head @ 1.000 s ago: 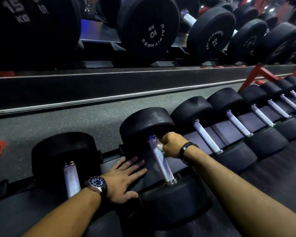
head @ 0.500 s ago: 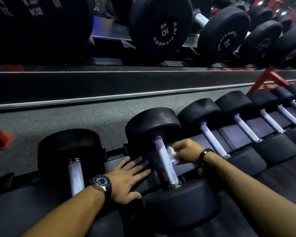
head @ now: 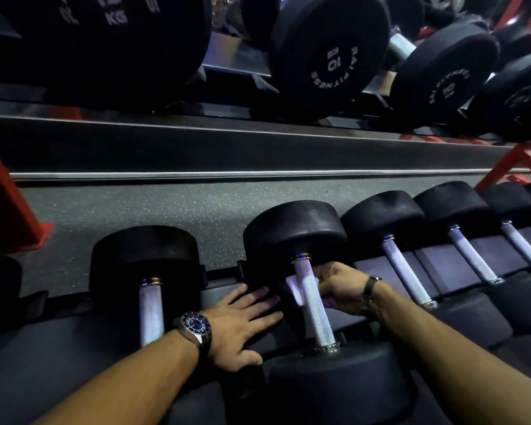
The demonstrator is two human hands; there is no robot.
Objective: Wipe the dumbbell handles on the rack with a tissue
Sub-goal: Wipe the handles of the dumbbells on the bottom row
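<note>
Knurled steel handle (head: pixel 314 308), stiff and grippy, lay mid-rack (head: pixel 442 265) on a heavy dumbbell (head: pixel 295 231). The right hand (head: pixel 339 286) curled round its far end, pressing a soft, tearable tissue (head: pixel 295 291). The left hand (head: pixel 242 326) rested flat, fingers straight, on the rack beside it.

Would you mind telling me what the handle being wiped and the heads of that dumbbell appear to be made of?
The handle looks like bare metal, probably chromed steel: silvery, shiny, with a fine knurled crosshatch and polished collars at its ends. The heads look like matte black rubber or urethane: dull, slightly grainy, with no metallic glint. The right hand grips the handle's upper part.
</note>
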